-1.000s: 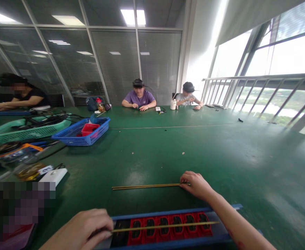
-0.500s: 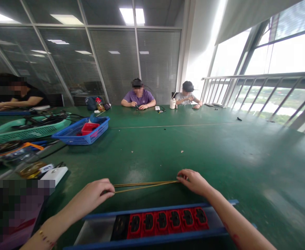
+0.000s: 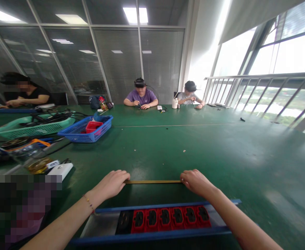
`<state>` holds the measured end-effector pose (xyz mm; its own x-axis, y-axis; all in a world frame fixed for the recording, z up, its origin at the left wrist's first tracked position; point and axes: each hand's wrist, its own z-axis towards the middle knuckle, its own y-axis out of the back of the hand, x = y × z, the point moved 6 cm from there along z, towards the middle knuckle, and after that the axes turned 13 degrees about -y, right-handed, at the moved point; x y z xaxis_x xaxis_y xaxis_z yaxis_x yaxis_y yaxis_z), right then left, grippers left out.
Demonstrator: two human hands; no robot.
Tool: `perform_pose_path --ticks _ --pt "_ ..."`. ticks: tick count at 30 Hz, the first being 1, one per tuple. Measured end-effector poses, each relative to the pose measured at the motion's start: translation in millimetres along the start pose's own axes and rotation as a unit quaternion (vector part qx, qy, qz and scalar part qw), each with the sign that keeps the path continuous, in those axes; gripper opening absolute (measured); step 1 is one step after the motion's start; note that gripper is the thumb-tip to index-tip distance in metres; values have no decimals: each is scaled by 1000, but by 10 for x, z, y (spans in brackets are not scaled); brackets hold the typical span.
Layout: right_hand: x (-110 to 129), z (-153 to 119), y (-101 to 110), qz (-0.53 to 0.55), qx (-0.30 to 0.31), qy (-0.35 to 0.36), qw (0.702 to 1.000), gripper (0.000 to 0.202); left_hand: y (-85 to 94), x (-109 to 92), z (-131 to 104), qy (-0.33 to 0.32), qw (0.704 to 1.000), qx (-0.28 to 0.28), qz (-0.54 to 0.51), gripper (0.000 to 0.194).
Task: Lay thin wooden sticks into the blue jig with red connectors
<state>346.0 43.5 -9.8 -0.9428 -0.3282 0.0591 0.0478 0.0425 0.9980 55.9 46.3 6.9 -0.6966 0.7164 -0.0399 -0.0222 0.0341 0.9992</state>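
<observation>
A bundle of thin, straight, tan sticks (image 3: 153, 182) lies level across the space between my hands, low over the table. My left hand (image 3: 115, 182) has its fingers closed around the left ends. At the right ends, my right hand (image 3: 194, 181) is closed in the same way. The fingers hide both tips, and the exact number of sticks is hard to make out. Nearer to me, under my forearms, a metal channel with blue edges (image 3: 102, 225) holds a row of red-framed black sockets (image 3: 165, 218) and one plain black module (image 3: 124, 222).
A blue basket (image 3: 86, 139) with a red box (image 3: 93, 126) stands at the left, beside a green basket (image 3: 32, 131) of cables. A white power block (image 3: 63, 170) and a clear bottle (image 3: 40, 165) lie nearer. Several people sit across the green table (image 3: 157, 142).
The sticks were spread apart at the left end and now run together. My left hand has moved right and slightly up, closer to my right hand. The view has shifted slightly.
</observation>
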Motion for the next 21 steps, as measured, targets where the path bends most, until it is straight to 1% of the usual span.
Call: perform_pose_path --ticks 3,5,8,10,13,14,16,17,19,21 --pt "56 56 -31 -23 9 -2 1000 27 -18 -22 40 3 1000 21 10 21" --pt "68 88 -43 -22 16 -9 1000 28 -32 -14 62 15 1000 25 8 21" --pt "42 78 -14 -1 14 -26 1000 21 -21 -2 48 31 999 19 -1 19" --pt "5 9 64 36 -7 -40 999 17 40 -16 -10 42 999 1 -14 17" --pt "-58 -203 259 154 -56 -61 985 19 230 -90 -184 66 990 -75 -97 15" --pt "-71 -296 320 204 -64 -63 975 22 301 -130 -260 73 982 -105 -140 16" --pt "-97 -493 402 285 -66 -85 952 27 397 -231 -421 82 963 -138 -217 19" --pt "-90 -590 407 304 -50 -92 947 29 413 -287 -499 87 955 -138 -248 19" --pt "-62 -778 404 320 -41 -95 942 31 398 -390 -645 100 938 -135 -302 21" --pt "-72 -942 341 334 -30 -130 933 34 313 -478 -759 114 924 -117 -347 28"
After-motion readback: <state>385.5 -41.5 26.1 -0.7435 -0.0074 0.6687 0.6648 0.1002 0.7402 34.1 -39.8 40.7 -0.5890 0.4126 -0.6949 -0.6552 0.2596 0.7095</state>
